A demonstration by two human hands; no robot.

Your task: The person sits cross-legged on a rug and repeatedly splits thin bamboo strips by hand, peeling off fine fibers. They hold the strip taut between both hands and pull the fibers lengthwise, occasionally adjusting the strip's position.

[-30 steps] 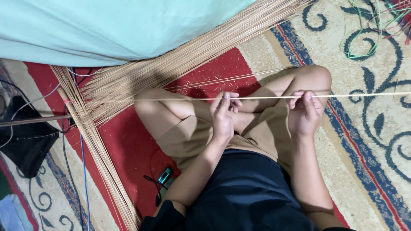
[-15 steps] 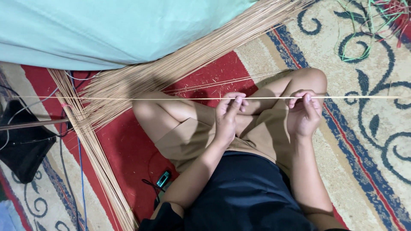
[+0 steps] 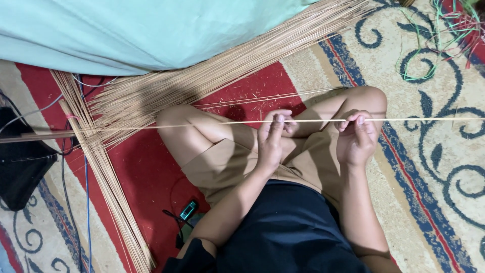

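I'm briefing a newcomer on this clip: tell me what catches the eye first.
Both hands, the left hand and the right hand, pinch one long thin stick stretched sideways across the person's crossed legs. Behind it, a big fan of pale sticks spreads over the red patterned carpet, below a light blue cloth at the top.

**Things lying around on the carpet**

A large light-blue cloth [image 3: 141,30] covers the top left. A patterned red and beige carpet [image 3: 434,167] lies below. A black bag [image 3: 22,167] with cables sits left. Tangled green and red strings [image 3: 444,35] lie top right.
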